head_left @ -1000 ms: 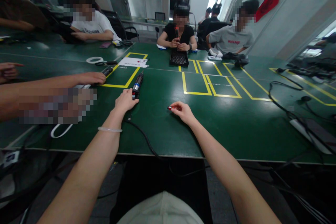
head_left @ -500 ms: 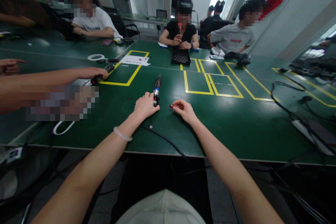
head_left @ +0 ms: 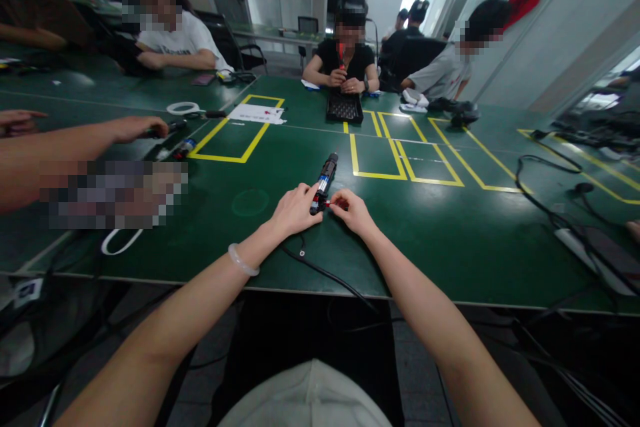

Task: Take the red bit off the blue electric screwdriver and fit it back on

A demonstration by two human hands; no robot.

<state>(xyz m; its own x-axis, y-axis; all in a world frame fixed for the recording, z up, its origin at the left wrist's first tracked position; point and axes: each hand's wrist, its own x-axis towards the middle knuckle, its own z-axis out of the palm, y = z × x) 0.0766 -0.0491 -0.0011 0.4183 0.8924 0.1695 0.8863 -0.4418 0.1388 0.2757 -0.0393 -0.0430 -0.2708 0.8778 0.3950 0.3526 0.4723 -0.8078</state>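
Observation:
My left hand (head_left: pixel 295 209) grips the near end of a black corded tool with a blue band (head_left: pixel 324 181), which lies on the green table (head_left: pixel 430 240) pointing away from me. Its black cable (head_left: pixel 325 273) trails back over the table's front edge. My right hand (head_left: pixel 353 210) pinches a small red piece (head_left: pixel 332 203) and holds it against the tool's near end, right beside my left fingers. Both hands rest on the table surface, touching each other at the tool.
Yellow tape rectangles (head_left: pixel 390 157) mark the table beyond my hands. A co-worker's arm (head_left: pixel 75 140) reaches in from the left, holding a similar tool (head_left: pixel 173 127). Other people sit at the far side by a black tray (head_left: pixel 343 107). Cables and a power strip (head_left: pixel 590 247) lie right.
My left hand slid the tool rightward across the table until it met my right hand and the red piece. The co-worker's hand on the left drew back.

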